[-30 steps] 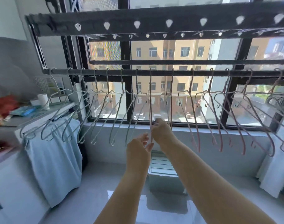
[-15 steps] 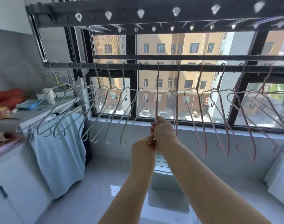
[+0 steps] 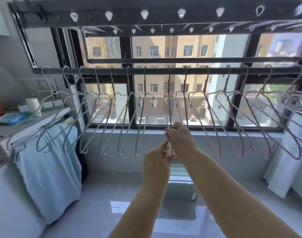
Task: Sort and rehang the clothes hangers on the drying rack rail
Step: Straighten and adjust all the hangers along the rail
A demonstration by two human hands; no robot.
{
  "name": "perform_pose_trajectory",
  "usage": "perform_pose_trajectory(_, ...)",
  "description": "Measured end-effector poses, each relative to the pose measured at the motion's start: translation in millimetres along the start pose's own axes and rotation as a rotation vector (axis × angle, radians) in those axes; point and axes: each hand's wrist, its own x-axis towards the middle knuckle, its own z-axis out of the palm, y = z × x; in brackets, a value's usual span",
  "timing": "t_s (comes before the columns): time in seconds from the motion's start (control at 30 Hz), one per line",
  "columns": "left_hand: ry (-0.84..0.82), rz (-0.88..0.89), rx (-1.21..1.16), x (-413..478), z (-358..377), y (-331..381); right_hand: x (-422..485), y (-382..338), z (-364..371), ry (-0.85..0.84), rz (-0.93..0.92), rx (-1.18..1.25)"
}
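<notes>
Hanger (image 3: 169, 100) hooked on rail (image 3: 112, 71), right hand (image 3: 180, 136) fingers pinching it, left hand (image 3: 156, 160) fingers pinching lower end

Hangers (image 3: 144, 83) hang on the rail (image 3: 155, 71) before the window (image 3: 164, 48), towel (image 3: 48, 169) lower left.

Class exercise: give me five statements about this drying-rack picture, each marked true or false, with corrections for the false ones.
1. Pale blue hangers hang left on the rail, pink hangers right. True.
2. Both the left hand and right hand hold the middle hanger. True.
3. The middle hanger is off the rail. False: its hook sits over the rail.
4. A blue cloth hangs from the pink hangers. False: it hangs low at the left, below the shelf; those hangers are bare.
5. The white cup hangs from the rail. False: it stands on the shelf.
</notes>
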Motion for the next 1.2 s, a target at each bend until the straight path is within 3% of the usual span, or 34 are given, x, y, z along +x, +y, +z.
perform_pose_trajectory(0.1,0.153,0.099,0.039,-1,-23,-17,-10,-4,11,0.164,-0.25,-0.349)
perform_pose_trajectory(0.2,0.308,0.127,0.125,3,-47,-32,-23,-13,35,0.132,-0.435,-0.373)
perform_pose_trajectory(0.33,0.156,-0.013,0.171,7,-67,-48,-27,-17,74,-0.08,-0.226,-0.334)
perform_pose_trajectory(0.47,0.044,-0.071,0.147,10,-70,-63,-16,-6,96,-0.144,-0.057,-0.183)
perform_pose_trajectory(0.67,0.072,-0.031,0.082,13,-70,-66,1,4,108,-0.049,0.012,0.197)
perform_pose_trajectory(1.1,0.049,0.008,0.032,13,-59,-58,3,4,96,-0.005,0.006,0.374)
perform_pose_trajectory(1.2,0.006,0.005,0.005,9,-61,-61,-3,7,91,-0.013,-0.043,0.25)
